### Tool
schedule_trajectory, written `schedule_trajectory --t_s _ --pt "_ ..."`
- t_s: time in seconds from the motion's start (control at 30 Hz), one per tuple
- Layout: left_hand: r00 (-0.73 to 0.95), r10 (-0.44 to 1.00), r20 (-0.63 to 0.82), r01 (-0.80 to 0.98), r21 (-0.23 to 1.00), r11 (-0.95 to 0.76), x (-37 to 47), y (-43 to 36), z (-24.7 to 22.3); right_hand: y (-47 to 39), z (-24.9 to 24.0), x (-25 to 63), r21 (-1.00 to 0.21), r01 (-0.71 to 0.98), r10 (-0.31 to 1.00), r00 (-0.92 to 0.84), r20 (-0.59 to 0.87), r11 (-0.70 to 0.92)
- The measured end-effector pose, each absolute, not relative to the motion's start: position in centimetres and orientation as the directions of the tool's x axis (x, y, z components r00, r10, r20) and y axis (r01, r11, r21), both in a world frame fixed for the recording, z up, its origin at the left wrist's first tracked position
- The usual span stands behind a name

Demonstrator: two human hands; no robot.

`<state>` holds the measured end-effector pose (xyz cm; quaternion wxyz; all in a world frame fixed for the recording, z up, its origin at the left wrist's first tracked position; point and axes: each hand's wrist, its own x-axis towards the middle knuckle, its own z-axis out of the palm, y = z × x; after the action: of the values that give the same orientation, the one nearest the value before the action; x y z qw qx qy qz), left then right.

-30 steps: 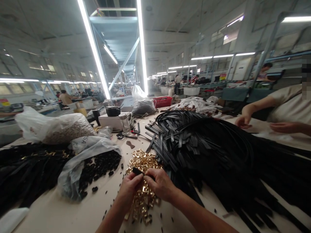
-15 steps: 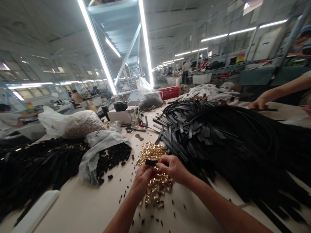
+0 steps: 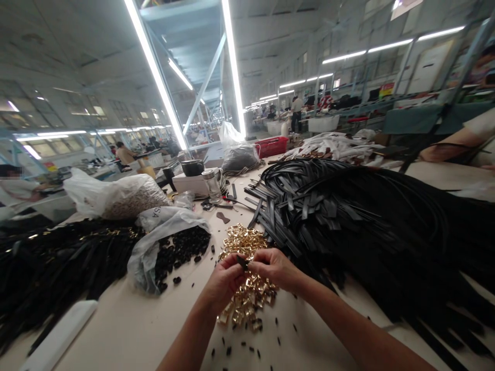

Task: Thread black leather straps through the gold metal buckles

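Over a heap of gold metal buckles [image 3: 247, 296], my two hands meet at the end of a black strap [image 3: 242, 262]. My left hand [image 3: 223, 281] is closed, pinching the strap end between thumb and fingers. From the other side, my right hand [image 3: 276, 269] is closed on the same strap, its fingertips close to the left ones. Much of the strap is hidden by the fingers. Left of the heap, a plastic bag [image 3: 144, 270] lies open with small black loops [image 3: 181, 252] spilling out. A large bundle of black straps [image 3: 332, 206] lies to the right.
More black straps with gold fittings [image 3: 69, 257] lie at the left, beside a white bar-shaped object [image 3: 64, 335]. Further back are a glass jar [image 3: 212, 186], a dark mug [image 3: 192, 167] and a red basket [image 3: 273, 147]. A co-worker's arm [image 3: 452, 149] is at the far right.
The strap end between my hands has turned from lying level to slanting, and less of it shows. My left hand has shifted slightly left. The co-worker's arm at right has drawn back.
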<state>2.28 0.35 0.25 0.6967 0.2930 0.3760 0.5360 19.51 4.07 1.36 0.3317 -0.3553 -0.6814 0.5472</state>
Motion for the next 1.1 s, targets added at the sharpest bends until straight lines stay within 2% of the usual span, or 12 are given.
schedule_trajectory --t_s 0.13,0.23,0.3,0.37,0.47,0.53,0.67,0.73,0.8,0.93,1.1 --pt "0.098 0.97 -0.222 -0.511 0.825 0.241 1.7 0.5 0.3 4.4 1.9 20.1 -0.986 -0.09 0.842 -0.535 -0.071 -0.14" --pt "0.151 0.954 -0.258 -0.451 0.841 0.299 1.4 0.3 0.6 4.8 2.3 21.0 -0.895 -0.233 0.743 -0.653 -0.145 -0.38" --pt "0.216 0.933 -0.287 -0.409 0.841 0.353 1.5 0.1 0.8 5.0 2.3 21.4 -0.835 -0.265 0.666 -0.731 -0.151 -0.481" --pt "0.27 0.917 -0.294 -0.382 0.841 0.383 1.7 -0.1 0.9 5.1 2.0 21.4 -0.798 -0.323 0.661 -0.74 -0.122 -0.509" --pt "0.295 0.92 -0.258 -0.388 0.847 0.363 2.4 -0.4 0.9 5.3 1.2 20.7 -0.785 -0.431 0.748 -0.66 -0.061 -0.444" --pt "0.258 0.939 -0.227 -0.417 0.851 0.321 2.8 -0.4 0.8 5.2 0.5 20.0 -0.84 -0.435 0.826 -0.564 -0.026 -0.324" --pt "0.11 0.978 -0.179 -0.495 0.843 0.21 3.4 0.0 0.7 4.4 0.2 19.0 -0.986 -0.153 0.87 -0.473 0.138 0.073" --pt "0.043 0.984 -0.17 -0.532 0.83 0.167 3.5 0.2 0.7 3.8 0.6 18.8 -0.964 -0.044 0.831 -0.497 0.25 0.264" --pt "0.005 0.985 -0.172 -0.559 0.816 0.145 3.6 0.3 0.7 3.4 1.0 18.6 -0.931 -0.022 0.797 -0.509 0.325 0.365" --pt "0.012 0.982 -0.188 -0.571 0.805 0.161 3.8 0.2 0.3 3.2 1.0 18.2 -0.928 -0.07 0.812 -0.463 0.355 0.365" --pt "0.017 0.981 -0.195 -0.536 0.826 0.174 3.9 0.3 -0.5 3.4 0.2 17.9 -0.961 -0.258 0.861 -0.461 0.215 0.102"
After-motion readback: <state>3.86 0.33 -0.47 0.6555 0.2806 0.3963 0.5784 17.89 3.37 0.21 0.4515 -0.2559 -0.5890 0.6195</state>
